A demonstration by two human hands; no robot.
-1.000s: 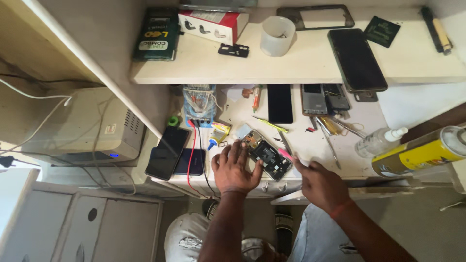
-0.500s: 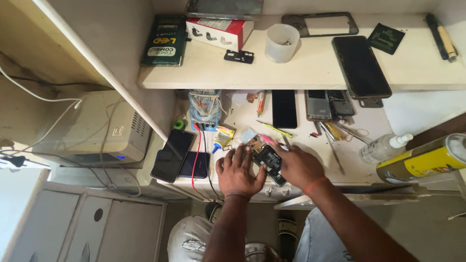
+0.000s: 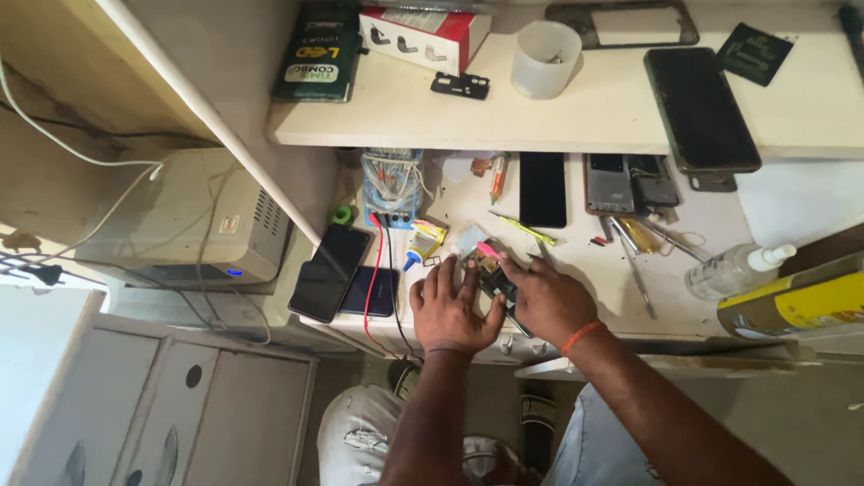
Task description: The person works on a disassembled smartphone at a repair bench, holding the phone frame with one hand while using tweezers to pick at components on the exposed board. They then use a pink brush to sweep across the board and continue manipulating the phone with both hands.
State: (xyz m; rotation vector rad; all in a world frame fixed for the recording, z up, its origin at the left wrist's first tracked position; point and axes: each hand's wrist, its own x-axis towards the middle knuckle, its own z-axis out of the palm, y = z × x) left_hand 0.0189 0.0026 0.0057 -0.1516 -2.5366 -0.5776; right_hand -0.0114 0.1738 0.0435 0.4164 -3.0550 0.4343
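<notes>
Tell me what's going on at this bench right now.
A person seated at a cluttered white workbench has both hands on a small opened phone. The left hand lies flat beside it and steadies it, while the right hand presses on it from the other side. Two dark phones lie to the left, tweezers and tools to the right, and a clear bottle farther right.

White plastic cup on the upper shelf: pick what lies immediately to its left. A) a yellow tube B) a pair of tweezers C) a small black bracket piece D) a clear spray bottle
C: the small black bracket piece lies on the shelf just left of the white plastic cup.
</notes>
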